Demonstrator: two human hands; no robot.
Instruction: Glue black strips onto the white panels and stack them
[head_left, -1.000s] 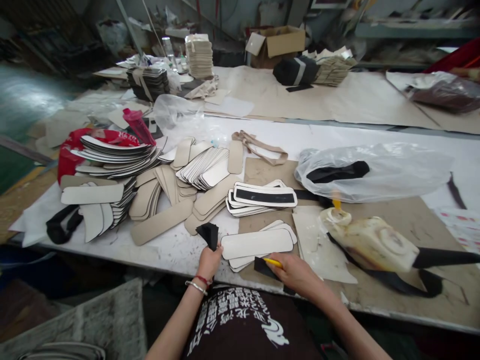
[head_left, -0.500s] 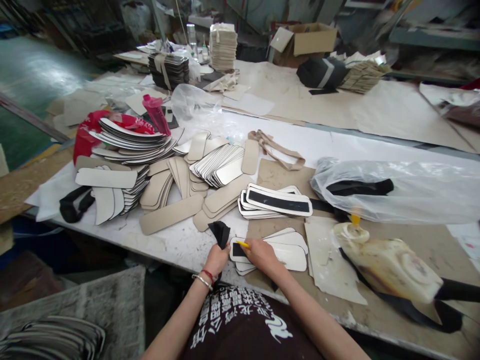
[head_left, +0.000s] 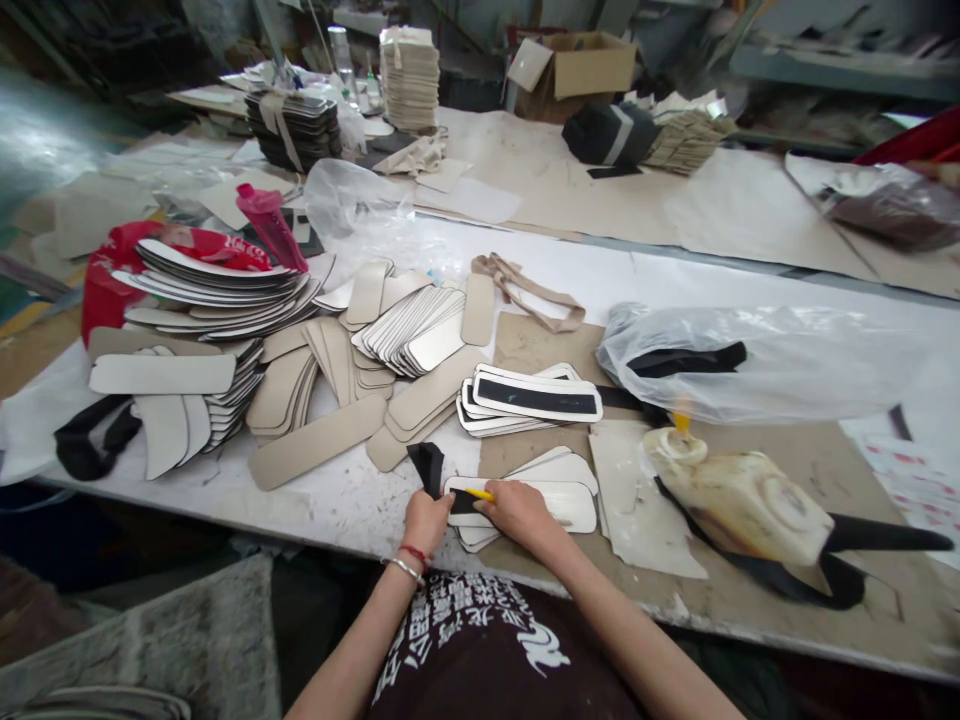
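Since one second ago, the right hand (head_left: 521, 512) has moved leftward, from beside the near right end of the upper pale panel (head_left: 570, 505) to its left end; we now see a black strip (head_left: 463, 512) lying there.

Right grip: we record it pinching a yellow tool (head_left: 478, 493), fingers bent over the strip. We cannot tell how far the strip runs, as the hand hides its farther part.

Left grip: we observe the left hand (head_left: 427, 522) pinching a dark folded bundle (head_left: 427, 467) that rises above the fingers, its fingertips close to the panel's left end. Whether they touch the strip, we cannot tell.

Position: the upper panel lies near the front edge of the table (head_left: 337, 507), on top of fanned pale panels (head_left: 574, 463).

Surroundings: just behind, we note a pile of panels with black inlays (head_left: 536, 396). Left of it lie loose beige panels (head_left: 319, 443). To the right stand apart a stained plastic container (head_left: 757, 508) and, behind that, a clear bag (head_left: 817, 365). A pink bottle (head_left: 274, 228) leans at the far left.
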